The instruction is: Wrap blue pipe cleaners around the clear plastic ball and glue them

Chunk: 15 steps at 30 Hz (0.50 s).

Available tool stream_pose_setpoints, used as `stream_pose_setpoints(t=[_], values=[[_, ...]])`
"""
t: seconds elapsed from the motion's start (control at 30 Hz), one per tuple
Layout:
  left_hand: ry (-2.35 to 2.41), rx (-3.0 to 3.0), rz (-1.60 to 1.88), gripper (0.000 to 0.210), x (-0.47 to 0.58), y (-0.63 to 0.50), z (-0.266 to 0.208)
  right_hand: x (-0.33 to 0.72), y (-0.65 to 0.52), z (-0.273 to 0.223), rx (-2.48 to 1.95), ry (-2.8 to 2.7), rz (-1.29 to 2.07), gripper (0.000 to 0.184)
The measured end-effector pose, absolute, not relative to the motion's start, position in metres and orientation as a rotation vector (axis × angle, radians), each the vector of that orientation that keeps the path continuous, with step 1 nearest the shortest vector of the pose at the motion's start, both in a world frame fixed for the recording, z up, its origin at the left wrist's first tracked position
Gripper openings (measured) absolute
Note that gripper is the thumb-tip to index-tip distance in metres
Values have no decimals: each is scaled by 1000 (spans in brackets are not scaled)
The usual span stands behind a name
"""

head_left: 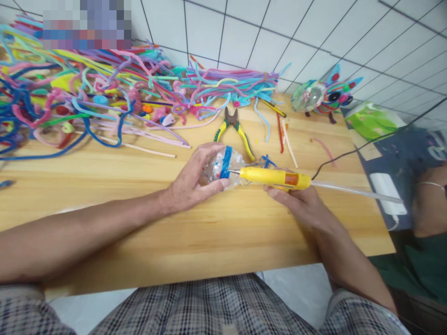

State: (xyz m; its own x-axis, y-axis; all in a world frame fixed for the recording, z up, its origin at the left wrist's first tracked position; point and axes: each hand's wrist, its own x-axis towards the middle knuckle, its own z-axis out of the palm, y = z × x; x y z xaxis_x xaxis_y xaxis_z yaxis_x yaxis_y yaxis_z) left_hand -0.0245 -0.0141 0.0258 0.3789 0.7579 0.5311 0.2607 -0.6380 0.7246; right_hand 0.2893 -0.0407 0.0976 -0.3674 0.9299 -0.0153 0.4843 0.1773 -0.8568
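My left hand (197, 179) is wrapped round a clear plastic piece (213, 167), rounded like a bottle end, with a blue fuzzy band (226, 160) about it. In my right hand (296, 202) is a yellow hot glue gun (263, 176), a clear glue stick (349, 190) poking out of its back. Its metal nozzle points left and meets the blue band, or comes very close to it. Just beyond the clear piece lie pliers (233, 128) with yellow and green handles, their jaws pointing away from me. A small blue twisted pipe cleaner (268, 161) rests behind the glue gun.
Heaps of coloured pipe cleaners (139, 93) fill the table's far left. A finished-looking animal figure (324, 95) stands at the back right, against the tiled wall (244, 28). A black cable (370, 137) runs right, past a white power strip (387, 193). Another person's arm (429, 200) shows at the right edge.
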Motion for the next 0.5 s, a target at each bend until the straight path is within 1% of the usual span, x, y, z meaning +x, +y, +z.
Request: stream_pose_setpoints(t=[0.5], values=[[897, 2086, 1184, 70, -25, -14, 26, 291, -41, 98, -1315, -2006, 1028, 36]])
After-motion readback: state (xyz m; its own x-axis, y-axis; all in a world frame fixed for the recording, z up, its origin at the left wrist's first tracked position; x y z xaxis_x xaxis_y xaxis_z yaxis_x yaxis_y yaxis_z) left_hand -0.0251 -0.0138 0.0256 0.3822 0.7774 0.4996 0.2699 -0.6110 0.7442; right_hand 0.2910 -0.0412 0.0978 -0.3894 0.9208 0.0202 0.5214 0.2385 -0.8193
